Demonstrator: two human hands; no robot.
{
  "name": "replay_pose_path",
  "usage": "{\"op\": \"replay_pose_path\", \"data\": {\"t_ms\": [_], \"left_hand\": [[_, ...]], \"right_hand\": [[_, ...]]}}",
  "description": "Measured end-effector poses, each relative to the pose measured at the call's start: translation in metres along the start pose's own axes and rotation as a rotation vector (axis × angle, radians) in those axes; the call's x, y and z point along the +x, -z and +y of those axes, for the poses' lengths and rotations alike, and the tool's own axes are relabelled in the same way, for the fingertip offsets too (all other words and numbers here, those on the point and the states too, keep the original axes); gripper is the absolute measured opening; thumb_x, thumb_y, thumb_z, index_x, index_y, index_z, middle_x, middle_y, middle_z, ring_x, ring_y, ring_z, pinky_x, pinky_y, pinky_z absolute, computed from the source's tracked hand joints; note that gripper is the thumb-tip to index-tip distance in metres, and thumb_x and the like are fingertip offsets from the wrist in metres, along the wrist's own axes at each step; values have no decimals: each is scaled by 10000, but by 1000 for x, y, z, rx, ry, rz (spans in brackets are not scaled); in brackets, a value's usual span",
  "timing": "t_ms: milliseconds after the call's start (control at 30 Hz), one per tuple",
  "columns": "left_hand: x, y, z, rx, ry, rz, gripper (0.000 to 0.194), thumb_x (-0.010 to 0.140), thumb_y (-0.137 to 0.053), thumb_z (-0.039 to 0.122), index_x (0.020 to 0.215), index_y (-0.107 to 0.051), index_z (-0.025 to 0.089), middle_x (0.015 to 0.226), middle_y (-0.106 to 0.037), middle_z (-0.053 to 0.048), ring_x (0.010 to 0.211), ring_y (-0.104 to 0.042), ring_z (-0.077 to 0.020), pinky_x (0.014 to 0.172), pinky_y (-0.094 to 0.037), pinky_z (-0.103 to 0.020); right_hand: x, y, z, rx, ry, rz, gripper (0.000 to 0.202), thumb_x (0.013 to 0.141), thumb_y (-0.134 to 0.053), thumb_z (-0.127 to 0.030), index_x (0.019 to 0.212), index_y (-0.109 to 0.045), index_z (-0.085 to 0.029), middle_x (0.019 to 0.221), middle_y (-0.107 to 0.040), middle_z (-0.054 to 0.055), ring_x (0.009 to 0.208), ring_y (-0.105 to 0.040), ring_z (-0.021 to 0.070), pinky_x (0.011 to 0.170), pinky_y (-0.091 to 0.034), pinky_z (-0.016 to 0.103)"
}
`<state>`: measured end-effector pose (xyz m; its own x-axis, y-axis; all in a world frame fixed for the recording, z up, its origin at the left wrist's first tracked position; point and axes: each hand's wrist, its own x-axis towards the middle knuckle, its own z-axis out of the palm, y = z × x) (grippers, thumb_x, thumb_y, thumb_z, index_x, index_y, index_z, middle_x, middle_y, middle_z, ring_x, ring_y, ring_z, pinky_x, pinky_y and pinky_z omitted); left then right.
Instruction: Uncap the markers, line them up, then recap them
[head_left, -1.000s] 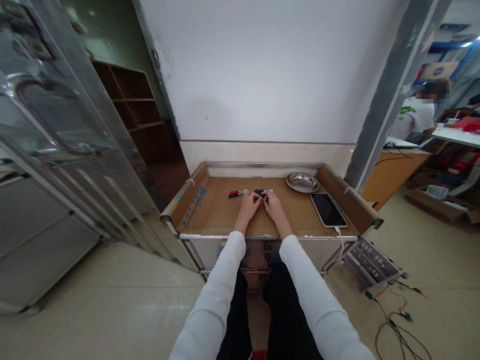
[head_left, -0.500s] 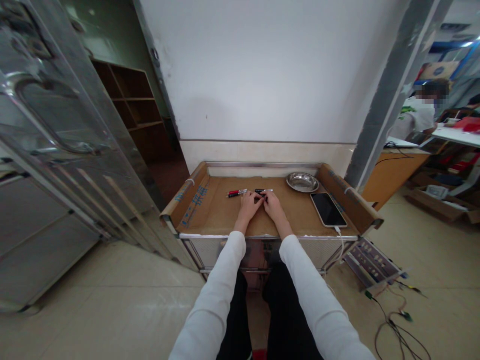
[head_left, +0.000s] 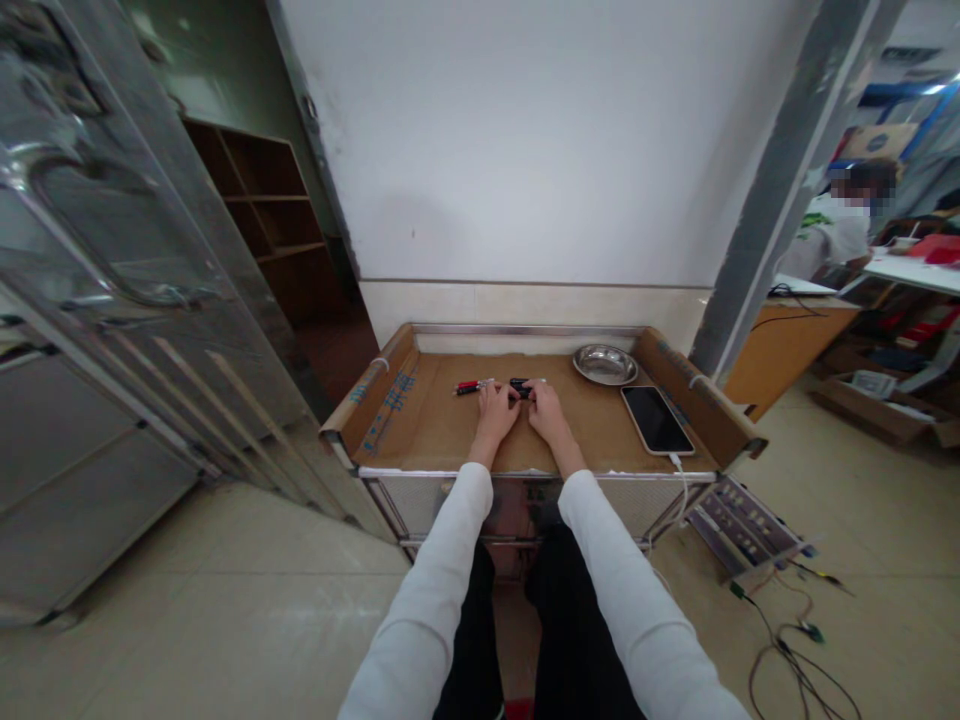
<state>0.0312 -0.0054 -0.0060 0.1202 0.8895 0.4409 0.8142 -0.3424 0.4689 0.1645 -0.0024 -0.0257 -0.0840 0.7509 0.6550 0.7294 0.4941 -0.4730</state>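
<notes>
Over the middle of the cardboard-lined cart top (head_left: 442,430), my left hand (head_left: 496,412) and my right hand (head_left: 549,412) are close together, fingers bent. A black pen (head_left: 524,393) lies between their fingertips; both hands pinch at it, its ends partly hidden by the fingers. Just behind it on the cardboard is another dark pen (head_left: 517,381), partly covered by my right fingers. Left of my left hand lie a red pen (head_left: 468,385) and a black pen (head_left: 465,391) side by side, their right ends running behind my fingers.
A round metal dish (head_left: 605,366) stands at the back right of the cart. In front of it lies a phone (head_left: 658,420) with a white cable (head_left: 681,485) hanging over the edge. Cardboard walls (head_left: 705,395) rise at both sides. Electrical equipment (head_left: 750,530) sits on the floor at right.
My hands have moved slightly apart, the left one a little to the left. More of the black pen between the fingertips shows now. The other things have stayed put.
</notes>
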Motion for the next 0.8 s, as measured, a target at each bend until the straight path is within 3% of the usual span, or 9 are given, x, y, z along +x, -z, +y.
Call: {"op": "replay_pose_path", "data": {"t_ms": [267,500,800], "left_hand": [[0,-3,-1,32,-14,28,108,838,-587,232,940,-600,200,1115,-515,-108,1107,-474,-277,999,-380,-442],[-1,-3,-1,41,-6,40,135,831,-596,214,965,-587,192,1112,-505,-109,1103,-467,-273,990,-377,-432],[0,1,5,69,-54,50,197,914,-480,323,886,-618,185,1068,-531,-114,1058,-474,-256,955,-392,-415]], "right_hand": [[1,6,-8,-38,-29,-39,327,752,-412,-58,1016,-584,-143,1010,-615,112,959,-541,211,894,-436,331],[0,11,-13,-216,-102,-77,300,802,-401,-41,985,-614,-149,1019,-640,106,973,-532,215,886,-404,314],[0,20,-26,-394,-243,-15,226,856,-428,-83,960,-618,-147,1014,-630,104,947,-524,210,845,-361,296]]}}
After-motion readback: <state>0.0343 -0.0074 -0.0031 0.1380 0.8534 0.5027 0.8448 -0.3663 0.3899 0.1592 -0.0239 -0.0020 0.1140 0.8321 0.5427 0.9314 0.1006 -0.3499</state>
